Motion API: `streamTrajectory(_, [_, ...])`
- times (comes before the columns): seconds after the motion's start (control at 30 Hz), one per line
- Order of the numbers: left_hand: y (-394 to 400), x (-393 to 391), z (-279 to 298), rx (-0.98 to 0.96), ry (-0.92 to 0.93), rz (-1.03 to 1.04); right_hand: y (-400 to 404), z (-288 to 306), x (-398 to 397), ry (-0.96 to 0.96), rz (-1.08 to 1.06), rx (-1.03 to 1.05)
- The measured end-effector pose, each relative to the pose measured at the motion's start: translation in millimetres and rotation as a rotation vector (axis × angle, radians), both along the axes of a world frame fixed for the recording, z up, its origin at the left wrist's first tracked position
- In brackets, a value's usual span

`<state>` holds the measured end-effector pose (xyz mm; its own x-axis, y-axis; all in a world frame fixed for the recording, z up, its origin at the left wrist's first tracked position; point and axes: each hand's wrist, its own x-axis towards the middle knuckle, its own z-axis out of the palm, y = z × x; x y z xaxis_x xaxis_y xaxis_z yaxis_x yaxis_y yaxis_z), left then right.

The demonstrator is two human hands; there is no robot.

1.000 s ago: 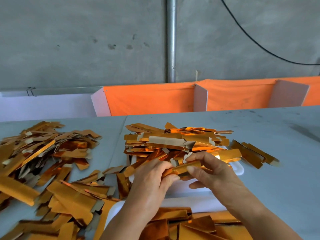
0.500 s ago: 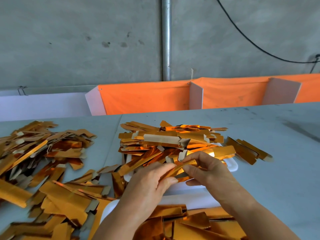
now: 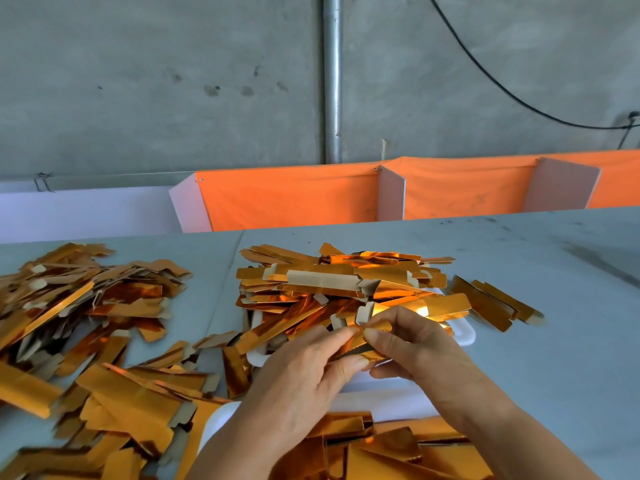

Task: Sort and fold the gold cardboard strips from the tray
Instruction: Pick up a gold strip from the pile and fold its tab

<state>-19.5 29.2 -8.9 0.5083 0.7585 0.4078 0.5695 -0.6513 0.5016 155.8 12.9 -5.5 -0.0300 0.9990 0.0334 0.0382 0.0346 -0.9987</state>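
Both hands pinch one gold strip [image 3: 360, 342] over the white tray [image 3: 462, 336], the left hand [image 3: 304, 382] and right hand [image 3: 415, 344] squeezed tight on it

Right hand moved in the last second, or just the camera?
No real move. The right hand sits just left of the white tray's near right corner, as before, pinching the gold strip. The camera shifted.

No readable text, labels or numbers anywhere.
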Motion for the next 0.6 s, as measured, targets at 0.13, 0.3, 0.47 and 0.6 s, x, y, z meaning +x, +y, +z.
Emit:
streamTrajectory(0.13, [0.3, 0.6, 0.3, 0.025, 0.013, -0.006, -0.3, 0.4, 0.5, 0.006, 0.017, -0.02])
streamTrajectory(0.3, [0.3, 0.0, 1.8, -0.002, 0.017, -0.012, -0.1, -0.7, -0.3, 0.026, 0.053, -0.057])
streamTrajectory(0.47, [-0.2, -0.2, 0.6, 0.017, 0.056, -0.005, 0.7, -0.4, -1.2, 0.044, 0.038, -0.087])
streamTrajectory(0.6, [-0.9, 1.3, 4.4, 0.14, 0.112, 0.043, 0.9, -1.1, -1.0, 0.067, 0.013, -0.111])
